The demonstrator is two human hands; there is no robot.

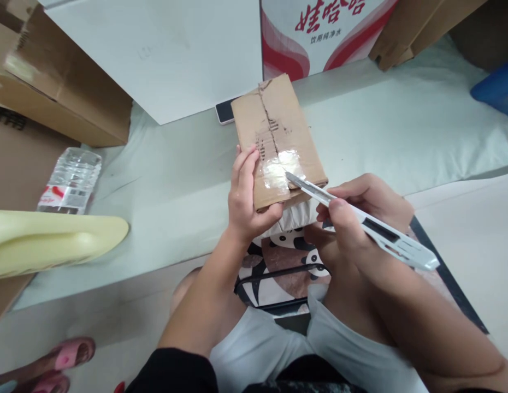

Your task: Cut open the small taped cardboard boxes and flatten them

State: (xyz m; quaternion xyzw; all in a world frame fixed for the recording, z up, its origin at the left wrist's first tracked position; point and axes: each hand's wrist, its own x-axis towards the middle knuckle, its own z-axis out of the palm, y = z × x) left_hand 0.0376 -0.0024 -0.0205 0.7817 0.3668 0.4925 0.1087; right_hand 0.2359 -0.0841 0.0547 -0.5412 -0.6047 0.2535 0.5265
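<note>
A small brown cardboard box (297, 128) lies on the pale green cloth, with a dark seam along its top and shiny clear tape (274, 176) across its near end. My left hand (246, 191) is closed around the box's near left corner, thumb at the near side and fingers on top. In my right hand (356, 210) is a white utility knife (385, 232). Its extended blade points left and its tip meets the tape by the seam, though I cannot tell how deep it sits.
A plastic water bottle (76, 177) and a pale yellow object (57, 240) are at the left. Larger cartons (69, 71) and a white box (155, 49) stand behind. A dark phone-like object (225, 112) lies beside the small box. A panda-print bag (278, 267) is below my hands.
</note>
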